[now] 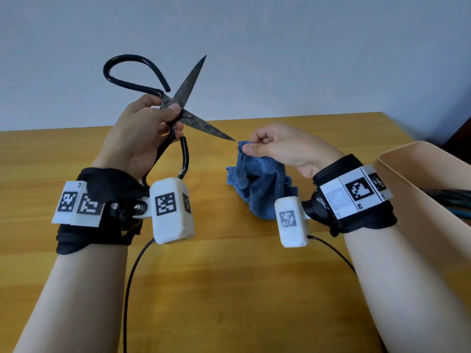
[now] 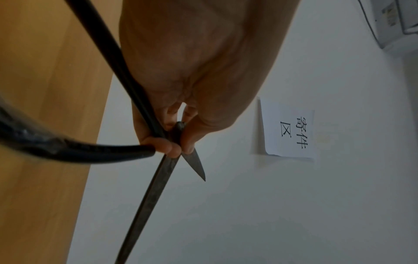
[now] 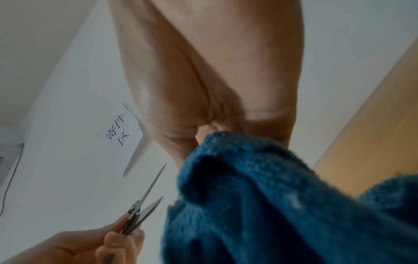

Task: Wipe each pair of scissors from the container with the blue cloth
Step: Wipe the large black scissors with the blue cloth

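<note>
My left hand [image 1: 163, 115] grips a pair of black iron scissors [image 1: 190, 85] at the pivot and holds them up above the table, blades spread wide. One blade points up, the other points right toward the blue cloth [image 1: 260, 184]. My right hand [image 1: 251, 146] pinches the cloth's top edge between thumb and fingers, and the rest hangs down to the table. The lower blade tip sits just left of that pinch. In the left wrist view the fingers [image 2: 167, 146] clamp the scissors [image 2: 158, 178] near the crossing. The right wrist view shows the cloth [image 3: 260, 196] and the scissors [image 3: 147, 200].
A beige container [image 1: 423, 200] stands at the right edge of the wooden table [image 1: 229, 276], with dark handles of more scissors [image 1: 448, 197] inside. Black cables [image 1: 132, 276] trail from both wrist cameras. A paper sign [image 2: 289, 128] hangs on the wall.
</note>
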Demonstrator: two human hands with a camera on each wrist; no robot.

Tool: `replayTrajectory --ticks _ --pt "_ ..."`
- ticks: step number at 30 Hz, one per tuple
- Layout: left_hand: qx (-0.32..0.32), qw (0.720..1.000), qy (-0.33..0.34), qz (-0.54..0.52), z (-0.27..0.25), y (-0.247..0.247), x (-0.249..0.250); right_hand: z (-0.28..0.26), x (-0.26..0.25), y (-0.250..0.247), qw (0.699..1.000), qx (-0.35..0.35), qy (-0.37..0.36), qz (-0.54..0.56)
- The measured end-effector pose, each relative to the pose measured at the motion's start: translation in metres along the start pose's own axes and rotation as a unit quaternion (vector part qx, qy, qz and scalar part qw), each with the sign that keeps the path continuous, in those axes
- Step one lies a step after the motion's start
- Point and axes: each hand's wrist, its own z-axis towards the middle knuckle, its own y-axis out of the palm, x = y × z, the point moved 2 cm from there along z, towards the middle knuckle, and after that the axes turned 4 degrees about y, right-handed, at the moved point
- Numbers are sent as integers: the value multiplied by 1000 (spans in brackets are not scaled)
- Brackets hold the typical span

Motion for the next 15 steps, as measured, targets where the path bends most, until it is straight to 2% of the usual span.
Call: replayTrajectory --ticks 3,5,9,15 --pt "-5 1000 -1 3 0 -1 0 2 1 -4 994 64 -13 93" --pt "-9 1000 -3 4 -1 1 -1 2 0 -6 983 82 -28 162" --pt "-20 1000 -5 2 -2 6 -1 3 -1 -2 967 43 -25 249" --pt "-19 1000 -2 -3 -3 9 -1 0 -4 5 976 0 -23 218"
